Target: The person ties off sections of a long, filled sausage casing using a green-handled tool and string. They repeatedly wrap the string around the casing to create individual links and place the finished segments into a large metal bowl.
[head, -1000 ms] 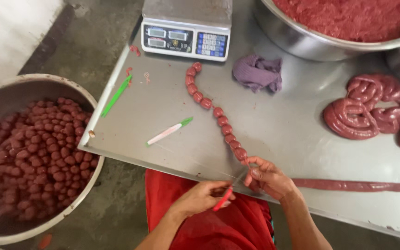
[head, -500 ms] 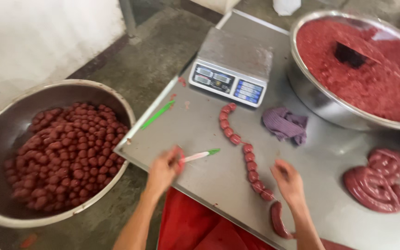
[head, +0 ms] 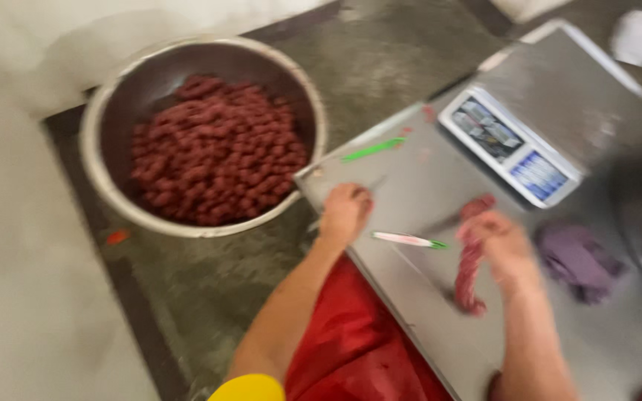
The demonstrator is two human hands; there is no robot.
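Left hand [head: 345, 214]: fingers curled, resting on steel table [head: 410, 297] near its edge
Right hand [head: 501, 245]: blurred, grip cannot be told, over sausage links [head: 469, 271]
Surroundings: white-green marker [head: 409, 239] between hands; scale [head: 510, 148], purple cloth [head: 577, 260], bowl of sausage pieces [head: 202, 137] on floor

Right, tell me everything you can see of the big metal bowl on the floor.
The metal bowl is round, wide and silvery, with a rolled rim and a dull grey inside wall. It stands upright on the wet concrete floor, left of the steel table, its rim close to the table's corner. It holds a heap of small dark red sausage pieces. Neither hand touches it; the left hand is nearest.
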